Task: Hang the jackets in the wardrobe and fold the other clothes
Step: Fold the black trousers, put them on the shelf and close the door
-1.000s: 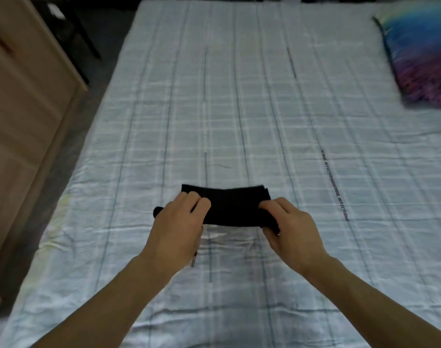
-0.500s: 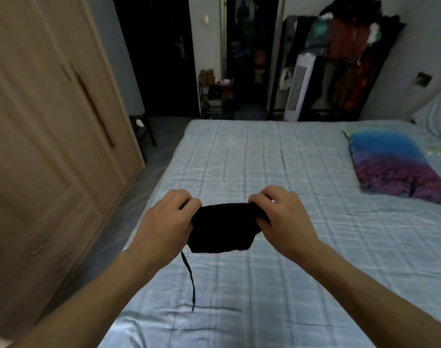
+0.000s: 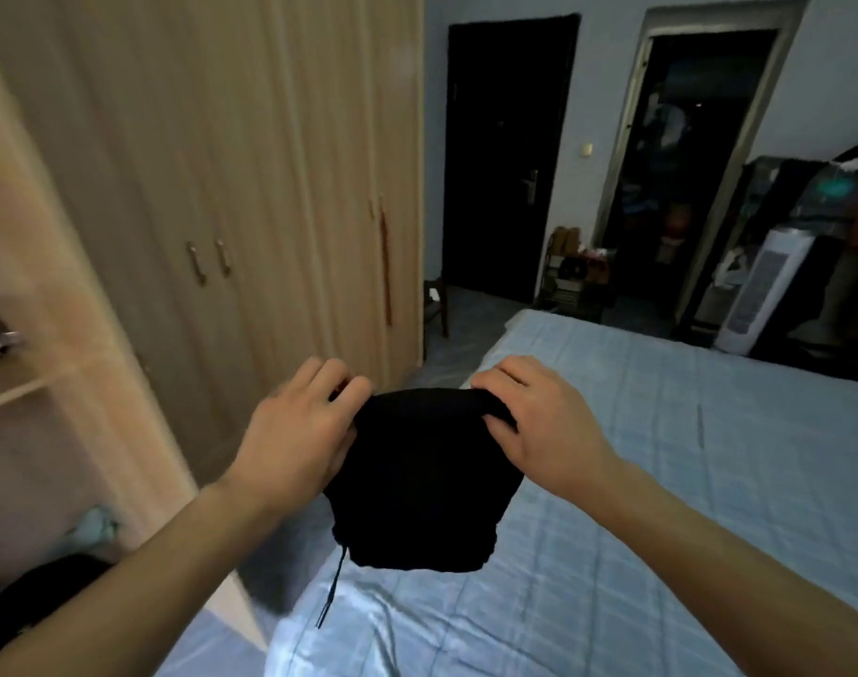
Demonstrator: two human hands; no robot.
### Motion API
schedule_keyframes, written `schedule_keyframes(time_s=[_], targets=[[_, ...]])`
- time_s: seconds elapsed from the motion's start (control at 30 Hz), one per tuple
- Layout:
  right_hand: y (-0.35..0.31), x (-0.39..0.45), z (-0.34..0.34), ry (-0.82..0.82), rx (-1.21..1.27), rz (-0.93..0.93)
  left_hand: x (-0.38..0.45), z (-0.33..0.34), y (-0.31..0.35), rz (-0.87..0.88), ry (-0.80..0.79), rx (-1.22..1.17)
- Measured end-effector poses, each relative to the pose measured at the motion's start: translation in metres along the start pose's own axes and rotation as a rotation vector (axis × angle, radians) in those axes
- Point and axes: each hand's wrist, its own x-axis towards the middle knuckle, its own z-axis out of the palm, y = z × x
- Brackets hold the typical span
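Wardrobe (image 3: pixel 212 188) is standing closed left of the bed (image 3: pixel 685 456), with a white tower appliance (image 3: pixel 764 290) sitting past the bed's far edge (no readable writing anywhere). Left hand (image 3: pixel 295 432) and right hand (image 3: pixel 539 427) are each pinching a top corner of the folded black garment (image 3: pixel 422 486), holding it above the bed's near-left corner, drawstring (image 3: pixel 331 591) dangling.

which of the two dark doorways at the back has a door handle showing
The left dark doorway: a metal lever handle shows at its right edge. The right, white-framed doorway stands open onto clutter.
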Motion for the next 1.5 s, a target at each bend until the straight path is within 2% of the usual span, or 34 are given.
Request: schedule_keyframes(time_s=[0.27,0.4,0.63,0.83,1.2,1.33,1.5], targets=[[-0.155,0.1,0.077,0.001,0.175,-0.207,-0.121,-0.076,-0.133,-0.22,-0.048,0.184],[-0.246,0.146,0.116,-0.012,0.181,-0.329,-0.192,-0.114,-0.2,-0.312,-0.041,0.26],[-0.378,0.193,0.176,-0.121,0.356,-0.461,-0.301,-0.149,-0.289,-0.515,-0.089,0.301],[-0.431,0.245,0.223,-0.229,0.463,-0.561,-0.342,-0.153,-0.336,-0.572,-0.03,0.34],[-0.476,0.366,0.31,-0.151,0.686,-0.673,-0.327,-0.152,-0.438,-0.708,-0.076,0.506],[-0.497,0.413,0.332,-0.056,0.724,-0.693,-0.317,-0.156,-0.475,-0.763,-0.031,0.539],[-0.525,0.451,0.357,-0.051,0.816,-0.702,-0.318,-0.156,-0.526,-0.778,0.002,0.542]])
